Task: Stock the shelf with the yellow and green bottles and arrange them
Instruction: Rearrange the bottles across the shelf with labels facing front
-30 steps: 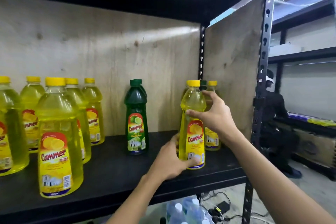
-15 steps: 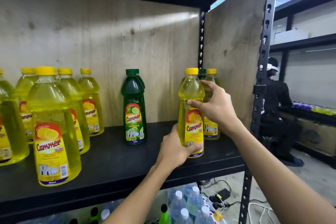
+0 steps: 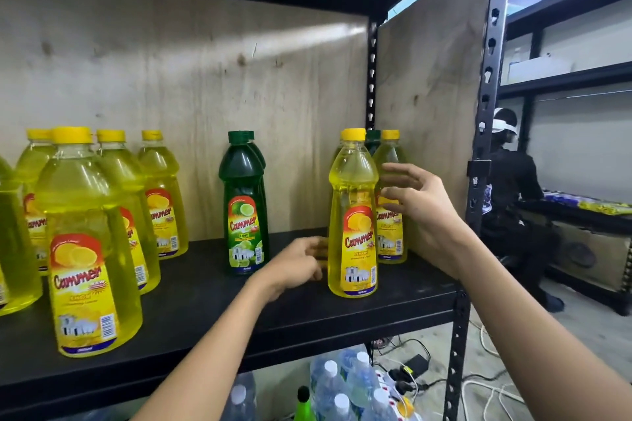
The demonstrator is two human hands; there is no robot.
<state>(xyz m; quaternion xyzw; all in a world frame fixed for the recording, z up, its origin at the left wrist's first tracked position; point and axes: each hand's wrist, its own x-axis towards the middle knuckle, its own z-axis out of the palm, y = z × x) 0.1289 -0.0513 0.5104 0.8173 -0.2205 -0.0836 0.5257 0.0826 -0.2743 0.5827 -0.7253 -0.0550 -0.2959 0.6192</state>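
Head view: a black shelf point(image 3: 212, 314) backed by plywood is seen from just above its front edge.
Front yellow bottle point(image 3: 354, 215): upright near the shelf's right front corner; yellow cap, clear yellow liquid, red-and-yellow "Cammer" lemon label turned forward.
Behind it: a second yellow bottle point(image 3: 391, 205) and a green cap point(image 3: 373, 137) are partly hidden, close to the side panel point(image 3: 431, 120).
Green bottle point(image 3: 243, 205): upright mid-shelf with a lime label; another green one is hidden directly behind it.
Left group point(image 3: 85, 243): several larger yellow bottles are clustered in rows, the nearest close to the front lip.
Left hand point(image 3: 297, 267): fingers loosely curled, held beside the lower left of the front yellow bottle; contact cannot be told because of blur.
Right hand point(image 3: 420, 205): fingers spread apart, held just right of the bottle's shoulder, nothing gripped.
Open room: bare shelf is left between the green bottle and the front yellow bottle, and along the front edge.
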